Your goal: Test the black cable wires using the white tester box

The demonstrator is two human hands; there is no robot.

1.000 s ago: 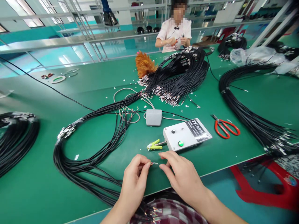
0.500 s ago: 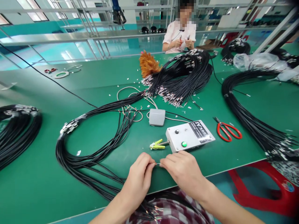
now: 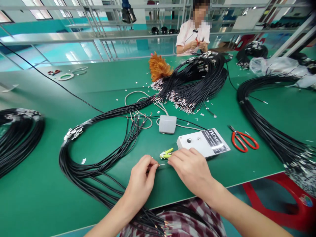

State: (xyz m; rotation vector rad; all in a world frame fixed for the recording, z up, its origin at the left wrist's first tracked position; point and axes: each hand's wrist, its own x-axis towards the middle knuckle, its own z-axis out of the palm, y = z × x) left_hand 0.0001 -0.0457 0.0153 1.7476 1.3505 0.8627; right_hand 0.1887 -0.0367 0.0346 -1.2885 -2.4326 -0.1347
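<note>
My left hand [image 3: 142, 177] pinches a thin wire [image 3: 161, 164] between thumb and fingertips. Its pale end points right, past the fingers. My right hand [image 3: 191, 168] is closed, with curled fingertips against or just in front of the yellow-green clip [image 3: 166, 153]; its thumb is hidden, and I cannot tell what it grips. That clip sits at the left side of a white control box [image 3: 195, 141], whose front corner the right hand covers. A bundle of black cables [image 3: 67, 161] loops around to the left, and several stripped ends hang over my lap.
Red-handled scissors [image 3: 244, 141] lie right of the box. A grey foot pedal [image 3: 167, 124] rests behind it. More cable bundles [image 3: 197, 80] occupy the back, left and right of the green table [image 3: 81, 204]. A red stool [image 3: 274, 204] stands below. Across the table, a person [image 3: 192, 38] handles a red-handled tool.
My right hand has let go of the wire end and moved toward the clip, now covering the box's green button. My left hand has shifted slightly left and up with the wire.
</note>
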